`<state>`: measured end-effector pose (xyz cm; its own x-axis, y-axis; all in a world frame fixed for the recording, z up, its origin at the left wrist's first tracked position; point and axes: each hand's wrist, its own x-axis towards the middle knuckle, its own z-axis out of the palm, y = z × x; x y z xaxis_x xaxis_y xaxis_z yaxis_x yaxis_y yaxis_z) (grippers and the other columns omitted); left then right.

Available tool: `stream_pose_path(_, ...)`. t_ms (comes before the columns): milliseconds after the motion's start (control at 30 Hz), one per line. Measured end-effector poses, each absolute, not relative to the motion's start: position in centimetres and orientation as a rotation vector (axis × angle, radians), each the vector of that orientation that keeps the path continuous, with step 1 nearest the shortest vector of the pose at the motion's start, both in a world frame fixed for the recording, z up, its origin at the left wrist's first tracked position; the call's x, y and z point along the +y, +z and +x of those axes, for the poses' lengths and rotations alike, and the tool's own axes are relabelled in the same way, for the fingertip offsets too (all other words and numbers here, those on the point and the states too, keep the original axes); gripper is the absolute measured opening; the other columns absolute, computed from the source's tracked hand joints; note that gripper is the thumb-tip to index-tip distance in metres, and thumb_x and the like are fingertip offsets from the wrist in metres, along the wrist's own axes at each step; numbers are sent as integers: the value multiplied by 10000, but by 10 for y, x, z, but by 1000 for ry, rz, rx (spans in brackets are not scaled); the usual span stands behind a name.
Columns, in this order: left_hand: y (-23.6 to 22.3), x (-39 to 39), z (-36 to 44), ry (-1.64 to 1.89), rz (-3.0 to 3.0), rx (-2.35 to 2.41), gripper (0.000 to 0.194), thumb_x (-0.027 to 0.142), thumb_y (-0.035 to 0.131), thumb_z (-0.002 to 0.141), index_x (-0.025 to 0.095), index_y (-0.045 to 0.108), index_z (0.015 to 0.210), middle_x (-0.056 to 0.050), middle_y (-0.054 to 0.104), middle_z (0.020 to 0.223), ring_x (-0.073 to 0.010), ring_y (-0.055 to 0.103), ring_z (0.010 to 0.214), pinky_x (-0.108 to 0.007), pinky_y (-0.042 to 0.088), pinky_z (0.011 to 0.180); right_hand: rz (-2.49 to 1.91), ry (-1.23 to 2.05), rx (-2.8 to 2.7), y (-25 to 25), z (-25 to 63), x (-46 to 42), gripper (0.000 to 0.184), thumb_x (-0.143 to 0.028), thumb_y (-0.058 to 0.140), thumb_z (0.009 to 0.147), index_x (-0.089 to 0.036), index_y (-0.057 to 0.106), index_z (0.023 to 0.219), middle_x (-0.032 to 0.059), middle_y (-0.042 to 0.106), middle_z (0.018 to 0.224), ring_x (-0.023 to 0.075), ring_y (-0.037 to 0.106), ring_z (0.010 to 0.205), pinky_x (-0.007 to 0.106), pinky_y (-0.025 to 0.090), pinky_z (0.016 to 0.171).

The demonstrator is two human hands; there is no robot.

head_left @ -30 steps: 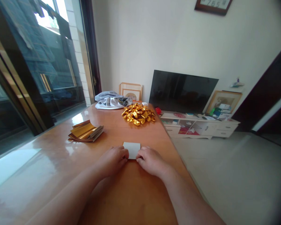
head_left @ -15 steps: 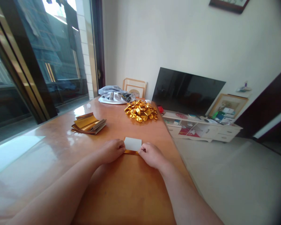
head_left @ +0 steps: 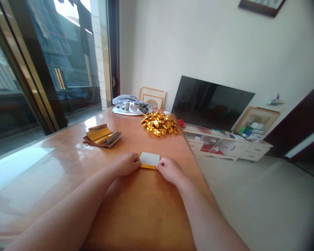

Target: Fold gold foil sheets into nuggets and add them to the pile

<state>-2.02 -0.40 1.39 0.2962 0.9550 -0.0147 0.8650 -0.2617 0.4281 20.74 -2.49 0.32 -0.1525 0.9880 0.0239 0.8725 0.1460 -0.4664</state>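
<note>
A small sheet of gold foil paper (head_left: 150, 159) lies on the wooden table (head_left: 141, 209), its pale side up and a gold strip folded along the near edge. At the left end of that strip, my left hand (head_left: 129, 164) is closed with its fingers pinching the sheet. My right hand (head_left: 170, 169) pinches the right end in the same way. Farther off to the left rests a stack of gold paper sheets (head_left: 102, 136), the top ones curling up. Beyond my hands is a heap of folded gold paper pieces (head_left: 159, 123).
Bundled grey cloth (head_left: 132, 105) sits at the table's far end, before leaning picture frames (head_left: 153, 97). A large television (head_left: 211, 103) stands over a white cabinet (head_left: 232, 146) to the right. Glass sliding doors (head_left: 65, 52) line the left side.
The folded strip at the sheet's near edge now lies flatter and shows brighter gold. Both hands keep their grip at its ends. The whole view has shifted slightly.
</note>
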Motion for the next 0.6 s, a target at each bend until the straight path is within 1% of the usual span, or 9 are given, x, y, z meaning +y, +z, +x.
stream_pose_path(133, 12, -2, -21, 346, 2220, 1672, 216, 392, 547, 796, 205, 641, 743, -41, 678, 774, -181, 578, 681, -267, 338, 584, -1788, 496, -2078, 1, 208, -24, 221, -295, 558, 836, -195, 656, 666, 17, 690, 698, 130, 544, 610, 247, 240, 533)
stream_pose_path(267, 16, -3, -20, 309, 2200, 1661, 198, 360, 537, 797, 201, 639, 740, -37, 678, 779, -176, 584, 689, -262, 343, 589, -1771, 496, -2069, 0, 209, -25, 196, -297, 563, 818, -201, 655, 673, 8, 692, 693, 129, 544, 603, 245, 239, 527)
stream_pose_path(600, 12, 2, -23, 287, 2189, 1646, 183, 371, 576, 750, 197, 633, 760, -18, 664, 762, -169, 575, 683, -258, 340, 570, -1786, 476, -2096, 0, 208, -26, 168, -275, 563, 817, -200, 681, 723, 13, 706, 731, 130, 556, 624, 245, 251, 536)
